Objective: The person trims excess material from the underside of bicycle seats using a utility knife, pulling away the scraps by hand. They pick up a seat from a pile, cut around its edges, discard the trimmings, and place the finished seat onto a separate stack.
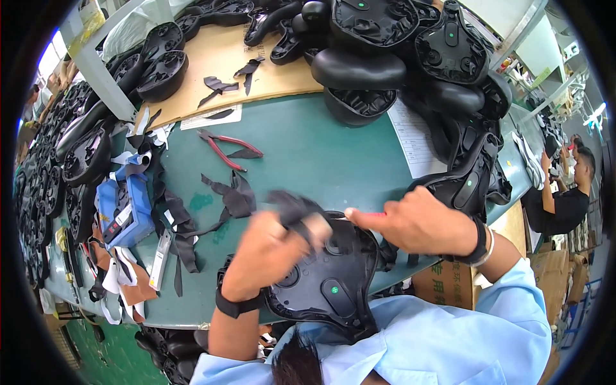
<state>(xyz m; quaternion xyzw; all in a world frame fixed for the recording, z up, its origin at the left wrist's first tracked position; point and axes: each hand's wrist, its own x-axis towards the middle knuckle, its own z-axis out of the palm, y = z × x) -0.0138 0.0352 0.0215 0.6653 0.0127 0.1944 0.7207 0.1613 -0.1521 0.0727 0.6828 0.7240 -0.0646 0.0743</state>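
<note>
A black saddle (351, 292) lies underside up at the table's near edge, against my body, with a green dot on its plastic base. My left hand (260, 253), smeared by motion, is closed on a strip of black cover material (294, 206) above the saddle's left side. Over the saddle's far right edge is my right hand (417, 221). One digit stretches left toward the rim while the other fingers curl in; whether they hold anything is hidden. Black scraps (236, 194) lie left of the saddle, and red-handled pliers (230, 147) rest beyond them.
Stacked black saddles (366, 70) crowd the back right, beside a cardboard sheet (212, 64). A blue bin (131, 205) and a box cutter (160, 260) are at left among scraps. One saddle (462, 183) sits close to my right hand. At far right another person (561, 199) works.
</note>
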